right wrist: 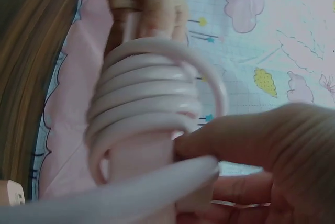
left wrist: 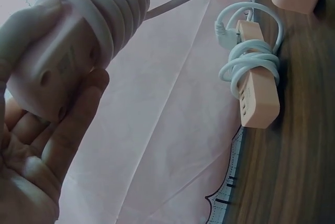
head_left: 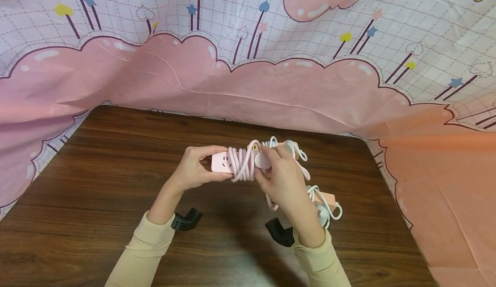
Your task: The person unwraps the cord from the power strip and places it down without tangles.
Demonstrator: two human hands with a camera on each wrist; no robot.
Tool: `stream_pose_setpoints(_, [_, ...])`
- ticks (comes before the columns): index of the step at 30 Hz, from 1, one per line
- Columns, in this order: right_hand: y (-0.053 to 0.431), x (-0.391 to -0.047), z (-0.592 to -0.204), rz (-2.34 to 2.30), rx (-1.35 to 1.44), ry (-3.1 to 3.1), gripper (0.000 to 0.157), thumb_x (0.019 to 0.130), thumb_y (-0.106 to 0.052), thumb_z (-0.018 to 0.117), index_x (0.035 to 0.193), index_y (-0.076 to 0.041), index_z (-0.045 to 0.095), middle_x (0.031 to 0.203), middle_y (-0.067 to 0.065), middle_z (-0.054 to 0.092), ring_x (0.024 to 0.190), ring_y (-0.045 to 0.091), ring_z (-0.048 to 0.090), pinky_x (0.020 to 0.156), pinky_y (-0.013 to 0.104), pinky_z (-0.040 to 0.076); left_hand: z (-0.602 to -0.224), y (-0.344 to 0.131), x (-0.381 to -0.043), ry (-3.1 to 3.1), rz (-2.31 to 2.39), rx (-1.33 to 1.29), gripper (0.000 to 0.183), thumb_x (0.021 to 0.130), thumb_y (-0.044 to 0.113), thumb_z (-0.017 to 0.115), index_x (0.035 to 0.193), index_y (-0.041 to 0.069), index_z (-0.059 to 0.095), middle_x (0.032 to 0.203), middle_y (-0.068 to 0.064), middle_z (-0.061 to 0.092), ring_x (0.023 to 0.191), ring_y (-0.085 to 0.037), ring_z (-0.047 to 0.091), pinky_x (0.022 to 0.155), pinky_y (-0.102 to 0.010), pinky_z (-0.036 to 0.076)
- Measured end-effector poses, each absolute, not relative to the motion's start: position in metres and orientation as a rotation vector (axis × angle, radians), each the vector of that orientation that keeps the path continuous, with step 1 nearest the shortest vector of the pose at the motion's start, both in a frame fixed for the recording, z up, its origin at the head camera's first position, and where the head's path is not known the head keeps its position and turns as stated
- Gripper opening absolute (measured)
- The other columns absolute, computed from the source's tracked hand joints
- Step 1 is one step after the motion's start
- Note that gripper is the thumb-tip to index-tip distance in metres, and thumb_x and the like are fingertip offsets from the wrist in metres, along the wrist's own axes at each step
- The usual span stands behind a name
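Observation:
A pink power strip [head_left: 220,163] is held up above the table, its own pale pink cord [head_left: 243,168] wound round its middle in several turns. My left hand [head_left: 191,167] grips the strip's left end between thumb and fingers; in the left wrist view the strip's underside [left wrist: 57,67] shows. At the other end, my right hand [head_left: 286,181] holds the strip beside a round pale plug [head_left: 263,161]. In the right wrist view the right thumb [right wrist: 225,132] lies against the coils [right wrist: 146,88], and a loose stretch of cord [right wrist: 131,190] crosses in front.
An orange power strip [head_left: 327,200] wrapped in white cord lies on the wooden table [head_left: 116,183] right of my right forearm. Another orange strip [left wrist: 259,98] with white cord lies farther back, partly behind my right hand. A patterned pink cloth [head_left: 240,93] hangs behind the table.

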State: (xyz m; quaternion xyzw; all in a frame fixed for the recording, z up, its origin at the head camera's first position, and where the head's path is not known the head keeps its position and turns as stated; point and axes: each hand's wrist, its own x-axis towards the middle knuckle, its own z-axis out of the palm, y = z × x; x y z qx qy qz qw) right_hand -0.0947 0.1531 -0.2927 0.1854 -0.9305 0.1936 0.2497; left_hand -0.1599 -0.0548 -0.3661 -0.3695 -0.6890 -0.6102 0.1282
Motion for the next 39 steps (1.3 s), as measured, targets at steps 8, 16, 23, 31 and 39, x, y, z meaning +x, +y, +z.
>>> stream_pose_setpoints(8, [0.153,-0.096,-0.293,0.610,0.457,-2.586,0.034,0.066,-0.007,0.076,0.097,0.002,0.064,0.086,0.013,0.058,0.066,0.021,0.055,0.053,0.033,0.048,-0.367,-0.054,-0.158,-2.013,-1.784,-1.082,0.048,0.056,-0.008,0.084,0.100,-0.010,0.066,0.091,-0.022,0.068,0.072,-0.008,0.061,0.058,-0.023,0.053])
stream_pose_setpoints(16, [0.157,-0.098,-0.297,0.672,0.491,-2.606,0.035,0.063,-0.008,0.075,0.093,0.002,0.060,0.085,0.012,0.056,0.068,0.023,0.053,0.053,0.032,0.046,-0.367,-0.054,-0.158,-2.039,-1.767,-1.119,0.047,0.057,-0.006,0.085,0.100,-0.009,0.065,0.090,-0.021,0.068,0.070,-0.008,0.061,0.057,-0.026,0.053])
stream_pose_setpoints(23, [0.161,-0.105,-0.292,0.720,0.491,-2.760,0.033,0.062,-0.010,0.072,0.092,0.001,0.064,0.087,0.011,0.060,0.077,0.024,0.053,0.058,0.030,0.046,-0.373,-0.054,-0.159,-2.036,-1.768,-1.136,0.046,0.058,-0.007,0.084,0.099,-0.010,0.065,0.090,-0.021,0.068,0.070,-0.008,0.061,0.057,-0.022,0.052])
stream_pose_setpoints(31, [0.160,-0.111,-0.284,0.700,0.518,-2.853,0.030,0.060,-0.012,0.072,0.087,0.000,0.064,0.078,0.008,0.061,0.077,0.023,0.052,0.056,0.027,0.044,-0.375,-0.054,-0.159,-1.998,-1.711,-1.152,0.049,0.055,-0.007,0.085,0.099,-0.010,0.066,0.090,-0.021,0.069,0.073,-0.009,0.061,0.059,-0.021,0.052])
stream_pose_setpoints(39, [0.159,-0.115,-0.280,0.635,0.535,-2.943,0.027,0.061,-0.015,0.073,0.083,-0.004,0.062,0.070,0.003,0.055,0.068,0.019,0.049,0.054,0.027,0.039,-0.375,-0.054,-0.159,-1.974,-1.669,-1.176,0.049,0.054,-0.005,0.086,0.098,-0.009,0.066,0.090,-0.021,0.069,0.074,-0.010,0.062,0.059,-0.020,0.052])
